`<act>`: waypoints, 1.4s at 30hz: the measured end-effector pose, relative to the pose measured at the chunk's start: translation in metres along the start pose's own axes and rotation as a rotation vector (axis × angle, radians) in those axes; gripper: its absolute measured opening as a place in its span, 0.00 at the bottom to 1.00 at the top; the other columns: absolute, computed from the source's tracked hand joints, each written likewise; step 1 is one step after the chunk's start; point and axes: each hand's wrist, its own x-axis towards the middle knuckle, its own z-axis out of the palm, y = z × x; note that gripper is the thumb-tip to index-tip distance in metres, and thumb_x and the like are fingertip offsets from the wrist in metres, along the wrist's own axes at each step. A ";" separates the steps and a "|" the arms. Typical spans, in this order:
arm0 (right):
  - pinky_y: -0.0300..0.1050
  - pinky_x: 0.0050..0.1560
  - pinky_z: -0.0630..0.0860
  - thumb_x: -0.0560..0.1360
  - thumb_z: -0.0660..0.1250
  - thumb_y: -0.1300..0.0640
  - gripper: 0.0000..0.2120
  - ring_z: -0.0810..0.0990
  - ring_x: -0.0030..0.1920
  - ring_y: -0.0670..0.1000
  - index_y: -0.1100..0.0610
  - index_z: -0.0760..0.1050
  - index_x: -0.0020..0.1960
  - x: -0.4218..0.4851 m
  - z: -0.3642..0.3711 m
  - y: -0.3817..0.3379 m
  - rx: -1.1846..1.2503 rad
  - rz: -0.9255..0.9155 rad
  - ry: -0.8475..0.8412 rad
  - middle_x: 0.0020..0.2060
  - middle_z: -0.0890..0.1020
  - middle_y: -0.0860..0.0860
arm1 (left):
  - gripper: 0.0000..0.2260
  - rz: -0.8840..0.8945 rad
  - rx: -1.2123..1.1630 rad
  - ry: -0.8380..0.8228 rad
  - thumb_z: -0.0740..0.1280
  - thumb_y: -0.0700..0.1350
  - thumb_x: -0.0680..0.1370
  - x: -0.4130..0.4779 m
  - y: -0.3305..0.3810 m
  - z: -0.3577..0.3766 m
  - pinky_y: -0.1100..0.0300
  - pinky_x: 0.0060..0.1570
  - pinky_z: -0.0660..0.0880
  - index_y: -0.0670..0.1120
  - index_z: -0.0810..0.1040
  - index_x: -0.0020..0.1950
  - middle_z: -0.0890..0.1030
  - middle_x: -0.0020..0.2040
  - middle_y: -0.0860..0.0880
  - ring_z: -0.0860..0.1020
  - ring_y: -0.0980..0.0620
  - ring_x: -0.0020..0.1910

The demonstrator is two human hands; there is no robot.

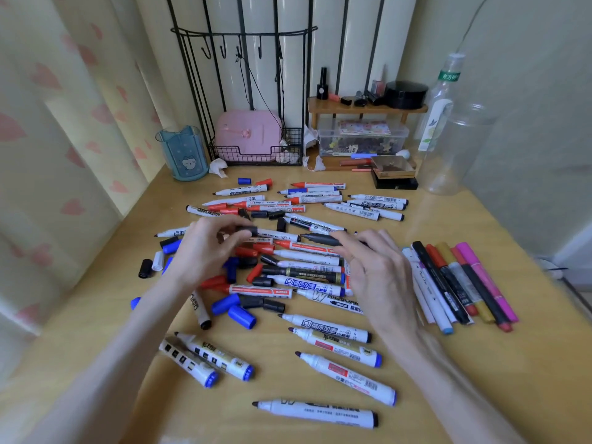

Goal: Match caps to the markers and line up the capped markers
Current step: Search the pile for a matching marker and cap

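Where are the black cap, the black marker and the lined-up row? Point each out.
black cap (pixel 251 231), head view, on its side, in the left hand's grip.
black marker (pixel 322 239), head view, mid-barrel, held by the right hand.
lined-up row (pixel 461 280), head view, middle of the row.

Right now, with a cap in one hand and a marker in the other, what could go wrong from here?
1. The left hand pinches a black plastic cap; the right hand holds an uncapped dark slim marker. Cap sizes vary, so it may not fit.
2. Either forearm could scatter the loose blue plastic caps.
3. The exposed tip may stain the yellow wooden table.
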 end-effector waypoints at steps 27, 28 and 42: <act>0.49 0.58 0.74 0.81 0.69 0.57 0.12 0.77 0.55 0.49 0.51 0.83 0.64 0.016 0.021 0.014 0.085 0.265 -0.093 0.53 0.84 0.46 | 0.11 -0.172 0.446 -0.140 0.76 0.56 0.74 0.086 0.029 0.064 0.47 0.59 0.77 0.49 0.89 0.48 0.83 0.55 0.44 0.77 0.40 0.61; 0.49 0.58 0.74 0.81 0.69 0.57 0.12 0.77 0.55 0.48 0.51 0.83 0.64 0.016 0.020 0.015 0.093 0.270 -0.091 0.54 0.84 0.46 | 0.10 -0.177 0.415 -0.140 0.77 0.55 0.73 0.087 0.030 0.063 0.49 0.56 0.78 0.49 0.89 0.48 0.84 0.53 0.45 0.78 0.41 0.59; 0.45 0.52 0.73 0.80 0.71 0.58 0.13 0.73 0.52 0.49 0.48 0.84 0.62 0.008 0.001 0.011 0.210 0.229 -0.175 0.46 0.82 0.44 | 0.06 0.082 -0.341 -0.258 0.73 0.42 0.80 -0.004 0.046 0.023 0.57 0.54 0.82 0.46 0.82 0.56 0.87 0.51 0.50 0.86 0.50 0.49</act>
